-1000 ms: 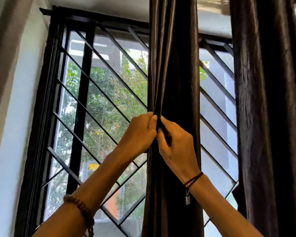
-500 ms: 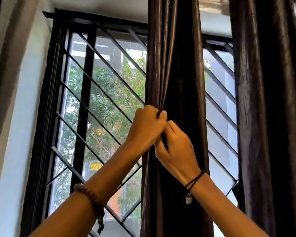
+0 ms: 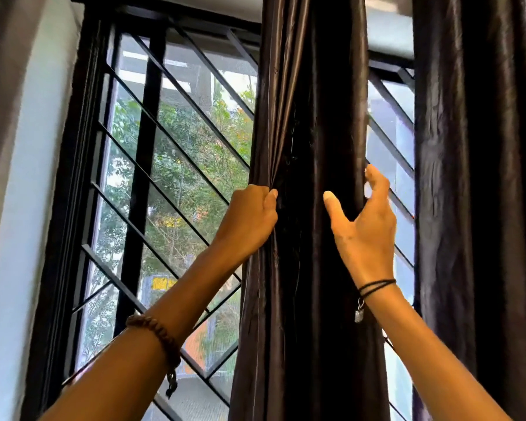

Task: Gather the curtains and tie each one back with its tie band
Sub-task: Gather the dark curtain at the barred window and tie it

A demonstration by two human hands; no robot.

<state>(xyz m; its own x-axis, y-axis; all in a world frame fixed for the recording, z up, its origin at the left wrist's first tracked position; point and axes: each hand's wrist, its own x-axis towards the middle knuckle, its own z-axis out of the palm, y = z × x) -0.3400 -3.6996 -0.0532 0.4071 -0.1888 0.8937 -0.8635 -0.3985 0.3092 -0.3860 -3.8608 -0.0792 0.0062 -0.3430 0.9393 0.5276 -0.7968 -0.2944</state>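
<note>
My left hand grips the left folds of the dark brown satin curtain, which hangs bunched in a column between my hands. My right hand is spread wide, thumb across the front, fingers hooking the column's right edge. A second dark curtain hangs beyond my right hand, and a black diagonal window grille lies beyond my left.

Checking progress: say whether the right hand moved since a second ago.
Yes. The right hand moved rightward, from the middle curtain's left fold to its right edge.
</note>
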